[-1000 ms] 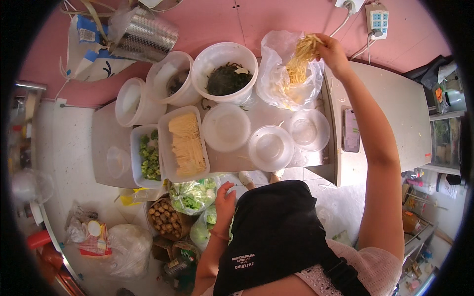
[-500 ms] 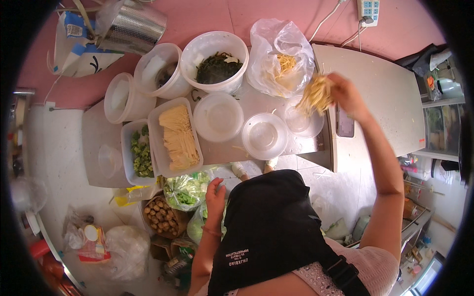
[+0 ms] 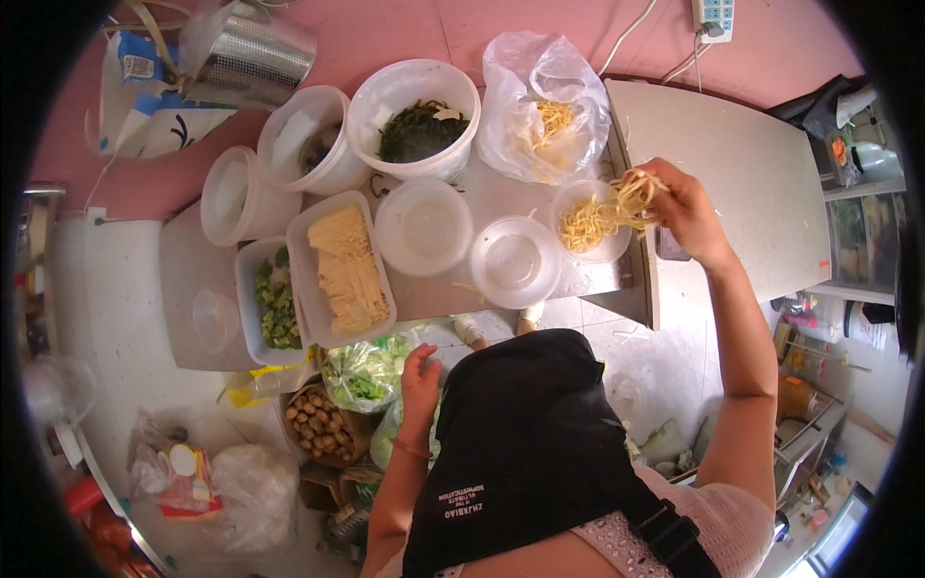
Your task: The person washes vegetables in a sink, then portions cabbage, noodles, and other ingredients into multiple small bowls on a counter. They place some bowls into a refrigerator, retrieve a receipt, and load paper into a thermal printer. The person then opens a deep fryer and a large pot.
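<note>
My right hand (image 3: 683,211) grips a bunch of pale yellow strands (image 3: 636,196), noodles or sprouts; I cannot tell which. It is above the right side of a round clear bowl (image 3: 618,252), where a heap of the same strands (image 3: 584,225) lies. Behind that bowl, an open plastic bag (image 3: 515,77) holds more strands (image 3: 551,125). Two round clear bowls, one nearer (image 3: 511,297) and one farther left (image 3: 425,267), stand beside it with nothing visible inside. My left hand (image 3: 420,378) hangs below the table edge, fingers loosely apart, holding nothing.
Left on the table are a tray of enoki mushrooms (image 3: 349,270), a tray of green vegetables (image 3: 277,303) and a tub of dark greens (image 3: 424,133). A phone (image 3: 673,246) lies by the right hand. Potatoes (image 3: 318,424) and bagged greens (image 3: 361,371) sit below.
My right hand has lowered slightly, and part of the bunch now lies in the right bowl. A smaller bunch stays in its fingers. The left hand has barely moved.
</note>
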Demonstrator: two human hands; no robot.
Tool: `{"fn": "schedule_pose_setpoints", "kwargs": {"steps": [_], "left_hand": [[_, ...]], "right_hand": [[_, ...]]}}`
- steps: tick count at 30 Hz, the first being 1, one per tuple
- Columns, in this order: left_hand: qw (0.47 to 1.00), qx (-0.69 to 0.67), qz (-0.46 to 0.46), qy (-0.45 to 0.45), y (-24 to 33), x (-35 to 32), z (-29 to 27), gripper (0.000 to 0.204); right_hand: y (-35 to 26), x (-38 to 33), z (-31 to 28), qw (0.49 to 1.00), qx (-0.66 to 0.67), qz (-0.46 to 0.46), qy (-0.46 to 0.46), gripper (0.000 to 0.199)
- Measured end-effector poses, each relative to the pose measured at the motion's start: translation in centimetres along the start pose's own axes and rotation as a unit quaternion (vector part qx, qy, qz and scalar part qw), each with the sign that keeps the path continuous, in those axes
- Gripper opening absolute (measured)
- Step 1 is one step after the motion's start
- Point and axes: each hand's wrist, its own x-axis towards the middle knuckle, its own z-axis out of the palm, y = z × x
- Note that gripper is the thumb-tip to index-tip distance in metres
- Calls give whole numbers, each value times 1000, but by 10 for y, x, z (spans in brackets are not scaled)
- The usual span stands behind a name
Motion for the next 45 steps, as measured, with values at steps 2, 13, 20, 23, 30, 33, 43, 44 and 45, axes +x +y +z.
{"fn": "schedule_pose_setpoints", "kwargs": {"steps": [2,13,20,23,30,33,43,44,45], "left_hand": [[1000,-8,-16,-7,-1,2,0,29],[998,-3,-44,35,-1,1,0,29],[992,-16,-72,98,0,-22,-3,30],[987,-19,-100,126,-14,-38,1,30],[971,-86,-142,171,-23,-66,16,28],[979,-62,-120,154,-35,-62,10,29],[992,-66,-34,105,-21,-16,-24,30],[992,-66,-26,101,-19,-13,-26,31],[993,-65,-26,96,-19,-12,-28,31]], "right_hand": [[-41,-3,-2,999,52,8,-11,22],[-15,26,76,958,-47,-42,-280,37],[125,204,61,961,-260,-87,-34,34],[155,240,74,938,-346,-25,-23,54],[149,233,100,966,-257,22,-30,44],[147,230,64,973,-225,-51,19,29],[72,217,12,985,-102,-91,101,25],[66,215,9,988,-73,-87,109,24],[62,214,5,984,-107,-86,111,23]]}}
